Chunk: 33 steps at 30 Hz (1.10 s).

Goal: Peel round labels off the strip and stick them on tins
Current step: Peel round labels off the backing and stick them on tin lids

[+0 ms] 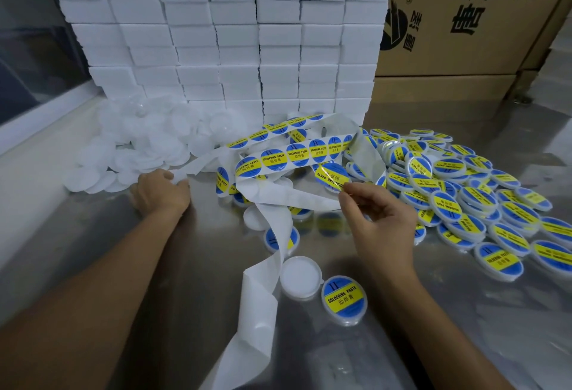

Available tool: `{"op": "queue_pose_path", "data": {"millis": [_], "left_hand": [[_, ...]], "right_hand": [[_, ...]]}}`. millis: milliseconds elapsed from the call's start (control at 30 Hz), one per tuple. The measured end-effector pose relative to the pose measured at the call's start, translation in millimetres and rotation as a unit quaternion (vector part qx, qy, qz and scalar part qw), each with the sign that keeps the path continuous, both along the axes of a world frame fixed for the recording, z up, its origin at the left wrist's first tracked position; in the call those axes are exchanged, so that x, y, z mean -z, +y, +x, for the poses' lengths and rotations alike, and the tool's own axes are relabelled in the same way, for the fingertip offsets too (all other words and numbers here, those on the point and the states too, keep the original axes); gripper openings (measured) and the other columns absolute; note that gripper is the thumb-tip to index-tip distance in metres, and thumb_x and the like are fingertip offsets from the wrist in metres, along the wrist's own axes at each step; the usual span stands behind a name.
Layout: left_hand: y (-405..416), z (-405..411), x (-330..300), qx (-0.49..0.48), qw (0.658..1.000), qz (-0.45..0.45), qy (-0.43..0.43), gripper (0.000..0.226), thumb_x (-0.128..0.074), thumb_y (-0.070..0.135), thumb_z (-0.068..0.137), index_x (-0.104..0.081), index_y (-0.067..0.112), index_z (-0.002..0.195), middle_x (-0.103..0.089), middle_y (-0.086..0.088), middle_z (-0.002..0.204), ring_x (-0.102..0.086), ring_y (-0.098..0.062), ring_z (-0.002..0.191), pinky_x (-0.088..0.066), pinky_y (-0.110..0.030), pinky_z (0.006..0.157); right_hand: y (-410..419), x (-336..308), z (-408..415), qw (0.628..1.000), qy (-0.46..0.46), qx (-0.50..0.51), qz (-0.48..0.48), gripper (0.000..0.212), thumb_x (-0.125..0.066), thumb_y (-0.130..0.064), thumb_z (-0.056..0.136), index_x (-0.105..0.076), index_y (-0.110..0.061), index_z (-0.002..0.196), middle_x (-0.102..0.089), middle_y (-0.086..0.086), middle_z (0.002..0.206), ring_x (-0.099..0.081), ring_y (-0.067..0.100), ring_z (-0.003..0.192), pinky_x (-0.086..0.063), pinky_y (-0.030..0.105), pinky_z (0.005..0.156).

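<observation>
R hand (376,219) pinching one peeled round blue/yellow "soldering paste" label (331,176) at its edge, clear of white backing strip (280,157). L hand (161,193) gripping strip's bare end, beside heap of unlabelled white tins (130,148). Big pile of labelled round tins (464,191) to right of R hand = lots done. Approx half left, judging by heap. Blank white tin (299,276) just below R hand, likely next.

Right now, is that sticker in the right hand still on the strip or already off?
Off. The right hand pinches the round label by its edge, lifted clear of the backing strip.
</observation>
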<state>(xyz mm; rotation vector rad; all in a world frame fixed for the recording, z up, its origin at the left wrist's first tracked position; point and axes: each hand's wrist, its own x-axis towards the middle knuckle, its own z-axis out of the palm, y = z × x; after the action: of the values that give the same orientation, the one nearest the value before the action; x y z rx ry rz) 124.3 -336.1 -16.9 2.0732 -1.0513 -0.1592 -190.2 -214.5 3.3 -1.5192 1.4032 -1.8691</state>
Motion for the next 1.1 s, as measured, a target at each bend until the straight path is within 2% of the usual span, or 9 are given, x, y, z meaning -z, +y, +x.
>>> {"op": "queue_pose_path", "data": {"millis": [233, 367, 533, 600, 700, 767, 900, 967, 1100], "left_hand": [[21.5, 0.7, 1.2, 0.023, 0.985, -0.117, 0.124, 0.05, -0.082, 0.017, 0.071, -0.06, 0.021, 0.117, -0.055, -0.006, 0.126, -0.061, -0.037, 0.103, -0.058, -0.053, 0.078], [34.9, 0.3, 2.2, 0.019, 0.974, -0.153, 0.168, 0.051, -0.082, 0.013, 0.071, -0.061, 0.022, 0.117, -0.06, -0.009, 0.118, -0.061, -0.03, 0.102, -0.055, -0.045, 0.088], [58.7, -12.9, 1.1, 0.033, 0.95, -0.202, 0.236, 0.05, -0.08, 0.005, 0.071, -0.061, 0.028, 0.11, -0.064, 0.0, 0.092, -0.061, -0.013, 0.076, -0.054, -0.031, 0.072], [70.9, -19.4, 0.7, 0.023, 0.941, -0.235, 0.241, 0.052, -0.079, 0.003, 0.07, -0.06, 0.028, 0.111, -0.067, -0.004, 0.097, -0.058, -0.008, 0.07, -0.052, -0.023, 0.068], [87.2, -37.3, -2.4, 0.059, 0.945, -0.265, 0.179, 0.057, -0.078, 0.001, 0.072, -0.058, 0.023, 0.121, -0.067, -0.008, 0.111, -0.056, 0.004, 0.06, -0.044, -0.006, 0.06], [98.7, -53.0, -5.5, 0.109, 0.944, -0.289, 0.117, 0.059, -0.078, 0.0, 0.072, -0.057, 0.018, 0.124, -0.065, -0.008, 0.115, -0.054, 0.006, 0.063, -0.042, -0.005, 0.064], [118.3, -80.0, -11.8, 0.209, 0.909, -0.36, -0.002, 0.059, -0.078, -0.007, 0.071, -0.058, 0.01, 0.124, -0.062, -0.001, 0.117, -0.056, -0.005, 0.076, -0.04, -0.01, 0.074], [125.6, -93.4, -16.5, 0.268, 0.875, -0.4, -0.057, 0.058, -0.077, -0.006, 0.073, -0.057, 0.011, 0.125, -0.06, 0.002, 0.125, -0.062, -0.019, 0.095, -0.046, -0.02, 0.082], [135.8, -119.6, -19.6, 0.361, 0.815, -0.442, -0.103, 0.048, -0.074, 0.005, 0.083, -0.055, 0.014, 0.125, -0.057, 0.0, 0.135, -0.055, -0.017, 0.125, -0.051, -0.041, 0.089]], "right_hand": [[-1.3, 0.3, 1.5, 0.999, -0.004, -0.024, 0.023, 0.02, -0.073, -0.005, 0.085, -0.073, -0.014, 0.103, -0.073, 0.005, 0.098, -0.069, 0.009, 0.08, -0.056, 0.025, 0.071], [-2.5, 3.4, 2.1, 0.998, -0.033, -0.038, 0.033, 0.02, -0.073, -0.009, 0.086, -0.072, -0.015, 0.105, -0.073, 0.0, 0.101, -0.068, 0.007, 0.079, -0.054, 0.021, 0.066], [-3.8, 2.7, 4.0, 0.997, -0.065, -0.029, 0.029, 0.026, -0.068, -0.011, 0.09, -0.067, -0.02, 0.115, -0.069, -0.013, 0.091, -0.064, 0.002, 0.075, -0.048, 0.013, 0.063], [-3.1, 1.8, 5.2, 0.997, -0.066, -0.023, 0.024, 0.027, -0.064, -0.012, 0.093, -0.065, -0.02, 0.119, -0.067, -0.014, 0.087, -0.063, 0.002, 0.077, -0.047, 0.012, 0.063], [0.4, -0.4, 7.4, 0.996, -0.075, -0.031, 0.025, 0.026, -0.066, -0.015, 0.092, -0.064, -0.026, 0.116, -0.068, -0.018, 0.09, -0.064, 0.001, 0.079, -0.048, 0.012, 0.063], [3.2, -0.8, 9.4, 0.996, -0.07, -0.042, 0.029, 0.022, -0.068, -0.018, 0.091, -0.066, -0.028, 0.112, -0.068, -0.019, 0.099, -0.065, 0.003, 0.082, -0.049, 0.014, 0.063], [6.3, -0.9, 12.7, 0.997, -0.023, -0.069, 0.028, 0.018, -0.07, -0.021, 0.09, -0.068, -0.027, 0.107, -0.064, -0.008, 0.115, -0.067, 0.007, 0.089, -0.053, 0.021, 0.066], [7.5, -2.1, 15.7, 0.996, 0.001, -0.09, 0.027, 0.019, -0.07, -0.029, 0.09, -0.07, -0.027, 0.109, -0.057, -0.007, 0.12, -0.066, 0.006, 0.095, -0.053, 0.019, 0.069], [10.3, -4.9, 23.9, 0.989, 0.05, -0.135, 0.029, 0.03, -0.059, -0.04, 0.09, -0.072, -0.021, 0.11, -0.046, -0.009, 0.125, -0.052, 0.0, 0.117, -0.048, 0.011, 0.072]]}}
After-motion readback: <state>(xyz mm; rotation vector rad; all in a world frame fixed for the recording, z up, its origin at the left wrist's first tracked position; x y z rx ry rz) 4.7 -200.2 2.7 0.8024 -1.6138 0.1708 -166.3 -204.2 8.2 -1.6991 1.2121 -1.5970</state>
